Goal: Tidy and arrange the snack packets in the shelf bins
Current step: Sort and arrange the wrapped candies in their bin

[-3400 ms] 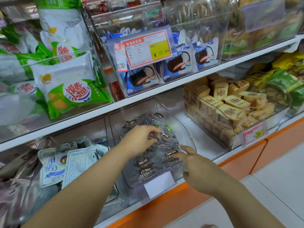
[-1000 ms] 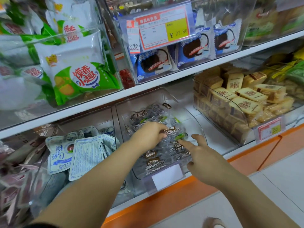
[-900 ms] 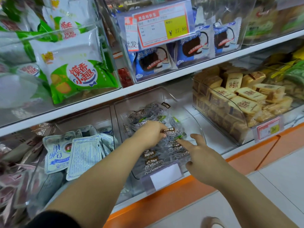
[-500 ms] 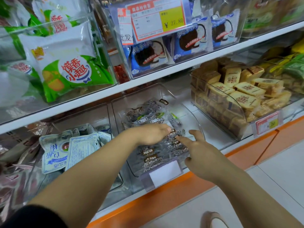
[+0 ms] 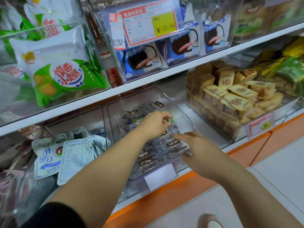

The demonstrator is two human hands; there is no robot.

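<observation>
Your L hand (image 5: pixel 154 124) pinches one packet (image 5: pixel 172 121) at the bin's (image 5: pixel 184 112) 1 o'clock; R hand (image 5: pixel 199 147) grip unclear. Yank & the pile (image 5: pixel 166 146) may spill at 6.

— What is the left hand (image 5: pixel 153 124) pinching?
— Its curled fingers hide most of it. Only the green corner of a small wrapper (image 5: pixel 171 120) shows.
— And the right hand (image 5: pixel 195 148)?
— Its fingertips disappear among the dark, clear-plastic plum packets (image 5: pixel 164 145), so I cannot tell if it grips any.
— Can you read the labels?
— The fine print on the large red-and-yellow price card (image 5: pixel 148 22) is blurred, and the small red-bordered tag (image 5: pixel 259 126) is partly unreadable. A beige shoe (image 5: pixel 209 221) is cut off by the bottom edge.
</observation>
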